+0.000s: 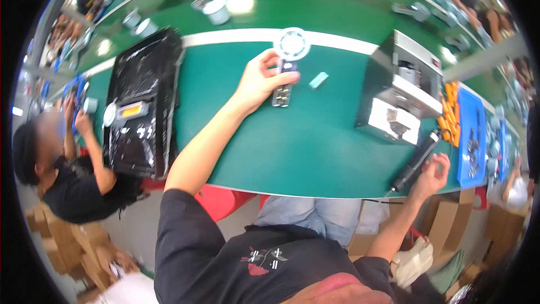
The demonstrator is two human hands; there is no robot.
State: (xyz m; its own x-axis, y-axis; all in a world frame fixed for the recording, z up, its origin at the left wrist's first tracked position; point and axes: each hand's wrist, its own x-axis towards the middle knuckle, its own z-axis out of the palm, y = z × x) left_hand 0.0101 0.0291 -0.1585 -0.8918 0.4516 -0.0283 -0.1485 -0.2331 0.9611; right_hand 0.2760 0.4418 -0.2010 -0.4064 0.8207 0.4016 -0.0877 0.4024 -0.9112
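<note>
My left hand (260, 80) is closed around a small device with a pale round ring-shaped head (292, 44) and a narrow dark body (282, 97), whose open face shows metallic parts. It looks like a handheld fan, raised over the green table. Just right of it lies a small pale teal piece (318, 80). Near the front right edge, my right hand (432, 179) is beside a black electric screwdriver (413, 163). Its fingers are bent and apart, close to the tool's body; whether they touch it is hard to see.
A silver and black box-shaped machine (400, 87) stands right, beside orange parts (450, 114) and a blue tray (464, 175) of small pieces. Left lies a black plastic-covered tray (132, 146) bearing another device (133, 110). A pale cup (216, 11) stands beyond. A co-worker (73, 174) sits left.
</note>
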